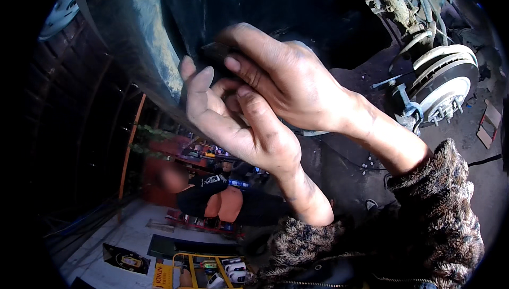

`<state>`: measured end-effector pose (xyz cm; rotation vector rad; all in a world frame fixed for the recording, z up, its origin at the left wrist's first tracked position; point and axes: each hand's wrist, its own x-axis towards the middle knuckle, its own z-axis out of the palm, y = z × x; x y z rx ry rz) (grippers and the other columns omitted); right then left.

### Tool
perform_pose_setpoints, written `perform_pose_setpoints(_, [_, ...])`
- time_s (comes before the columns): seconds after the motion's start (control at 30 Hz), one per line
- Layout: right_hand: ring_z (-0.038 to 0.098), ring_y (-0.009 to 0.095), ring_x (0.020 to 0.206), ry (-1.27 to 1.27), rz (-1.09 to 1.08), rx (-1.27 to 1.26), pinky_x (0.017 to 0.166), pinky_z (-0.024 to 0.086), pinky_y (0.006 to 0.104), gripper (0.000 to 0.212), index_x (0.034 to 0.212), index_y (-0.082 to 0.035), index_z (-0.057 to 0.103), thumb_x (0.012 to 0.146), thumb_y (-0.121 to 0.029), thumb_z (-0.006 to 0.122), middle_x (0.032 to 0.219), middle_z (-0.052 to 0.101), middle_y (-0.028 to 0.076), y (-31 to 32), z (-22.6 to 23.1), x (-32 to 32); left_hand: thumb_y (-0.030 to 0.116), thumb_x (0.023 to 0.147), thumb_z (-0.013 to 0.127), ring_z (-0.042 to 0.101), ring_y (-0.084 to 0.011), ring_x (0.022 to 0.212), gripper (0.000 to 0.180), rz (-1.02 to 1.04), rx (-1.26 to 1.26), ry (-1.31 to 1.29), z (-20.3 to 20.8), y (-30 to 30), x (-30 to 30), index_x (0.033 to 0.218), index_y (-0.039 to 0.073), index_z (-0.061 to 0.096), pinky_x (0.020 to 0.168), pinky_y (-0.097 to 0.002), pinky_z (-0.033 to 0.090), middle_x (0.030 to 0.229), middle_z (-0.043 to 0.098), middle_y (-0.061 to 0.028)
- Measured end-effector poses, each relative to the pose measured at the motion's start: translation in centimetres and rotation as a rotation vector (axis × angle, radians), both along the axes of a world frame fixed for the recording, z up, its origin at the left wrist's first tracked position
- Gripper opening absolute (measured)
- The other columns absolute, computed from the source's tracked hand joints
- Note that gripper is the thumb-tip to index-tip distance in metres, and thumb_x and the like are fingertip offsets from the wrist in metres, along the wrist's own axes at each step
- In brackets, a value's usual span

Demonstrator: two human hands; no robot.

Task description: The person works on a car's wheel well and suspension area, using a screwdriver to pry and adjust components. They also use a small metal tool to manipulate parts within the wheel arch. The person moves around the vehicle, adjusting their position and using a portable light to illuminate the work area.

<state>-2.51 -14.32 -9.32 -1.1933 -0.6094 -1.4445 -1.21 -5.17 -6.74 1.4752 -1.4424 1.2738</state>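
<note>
Both my hands are raised close together inside a car's wheel arch, against the black wheel arch liner. My right hand is the upper one. Its index finger and bent thumb close by a dark edge at the liner, and what they grip, if anything, is hidden. Just below it, my left hand has its palm side turned up, two fingertips near the dirty fender lip. Its thumb and other fingers curl together under the right hand, and their contents cannot be made out.
At the right, a bare brake disc with wheel studs hangs beneath a muddy suspension strut. Cardboard lies on the floor. Lower left, another person is near cluttered shelves, and a yellow rack holds bottles.
</note>
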Motion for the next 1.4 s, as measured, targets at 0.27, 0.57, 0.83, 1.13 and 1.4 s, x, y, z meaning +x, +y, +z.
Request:
perform_pose_setpoints(0.27, [0.062,0.034,0.063,-0.041,-0.044,0.069,0.050,0.047,0.0356,0.012,0.102,-0.004,0.051,0.091,-0.006,0.053,0.072,0.059,0.016,0.6,0.8,0.4,0.009,0.092,0.040,0.054,-0.0162,0.080,0.031,0.001,0.014,0.037,0.3,0.1,-0.6,0.120,-0.004,0.039,0.072,-0.0268,0.041,0.113,0.053,-0.0200])
perform_pose_setpoints(0.57, [0.062,0.033,0.057,-0.085,-0.099,0.100,0.048,0.049,0.0379,0.021,0.095,-0.002,0.046,0.081,-0.010,0.060,0.061,0.058,0.014,1.2,0.8,0.8,0.002,0.091,0.035,0.055,-0.0217,0.100,0.027,-0.090,0.016,0.122,0.0,0.6,-0.7,0.116,-0.006,0.040,0.090,-0.0297,0.041,0.133,0.041,-0.0297])
perform_pose_setpoints(0.83, [0.061,0.035,0.055,-0.010,-0.092,0.128,0.044,0.047,0.0370,0.017,0.092,0.001,0.047,0.082,-0.007,0.058,0.060,0.057,0.017,1.8,1.4,-0.5,0.013,0.084,0.044,0.053,-0.0323,0.108,0.028,-0.264,-0.182,0.303,0.0,-0.7,-1.8,0.107,-0.003,0.047,0.097,-0.0384,0.040,0.128,0.046,-0.0314])
perform_pose_setpoints(1.13, [0.059,0.031,0.046,-0.040,-0.378,-0.029,0.039,0.047,0.0365,0.020,0.088,-0.004,0.049,0.079,-0.018,0.061,0.058,0.056,0.012,0.7,1.8,-0.7,0.015,0.082,0.044,0.053,-0.0270,0.098,0.023,-0.361,-0.268,0.395,-0.3,-0.1,-1.1,0.095,-0.003,0.051,0.090,-0.0336,0.036,0.114,0.053,-0.0266])
perform_pose_setpoints(1.4, [0.060,0.026,0.047,-0.121,-0.611,-0.125,0.040,0.047,0.0351,0.022,0.092,-0.005,0.052,0.078,-0.019,0.063,0.058,0.055,0.007,-0.8,1.9,0.4,0.016,0.084,0.048,0.042,-0.0105,0.068,0.019,-0.458,-0.266,0.441,-0.2,-0.7,-1.8,0.087,-0.003,0.050,0.065,-0.0219,0.030,0.081,0.046,-0.0051])
